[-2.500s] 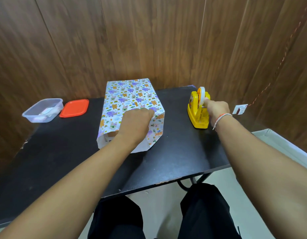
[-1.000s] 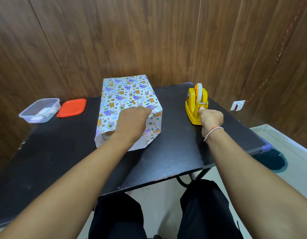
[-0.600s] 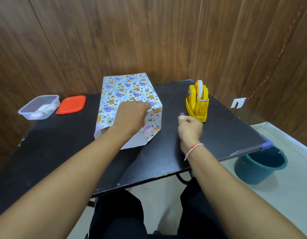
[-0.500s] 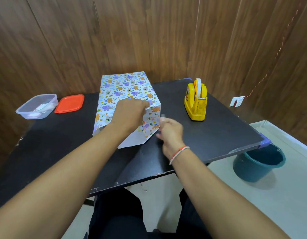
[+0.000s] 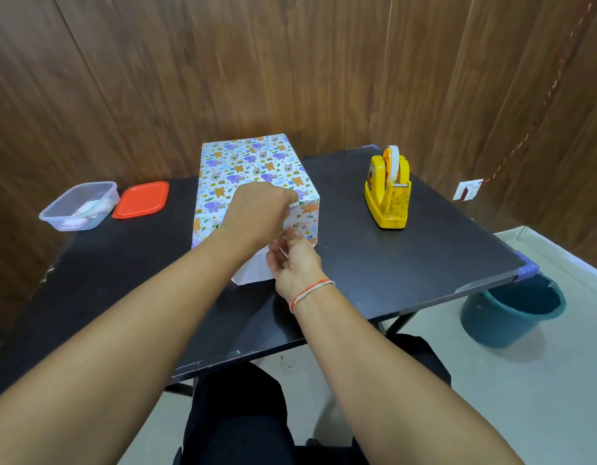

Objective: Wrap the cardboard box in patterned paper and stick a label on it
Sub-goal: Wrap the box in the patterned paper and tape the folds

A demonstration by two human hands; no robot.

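Observation:
The box, covered in white paper printed with small animals (image 5: 246, 166), lies lengthwise in the middle of the black table (image 5: 391, 263). My left hand (image 5: 256, 213) rests on its near end with curled fingers, holding the folded paper flap down. My right hand (image 5: 295, 260) is just in front of that end, pinching a short clear strip of tape close to the flap. A white underside of the paper sticks out beneath my hands.
A yellow tape dispenser (image 5: 389, 189) stands to the right on the table. A clear plastic tub (image 5: 80, 204) with small items and its orange lid (image 5: 141, 199) sit at the far left. A teal bucket (image 5: 511, 310) stands on the floor beyond the table's right corner.
My right hand left the tape dispenser with a strip of tape and travelled left to the box's near end. My left hand stayed on the folded paper.

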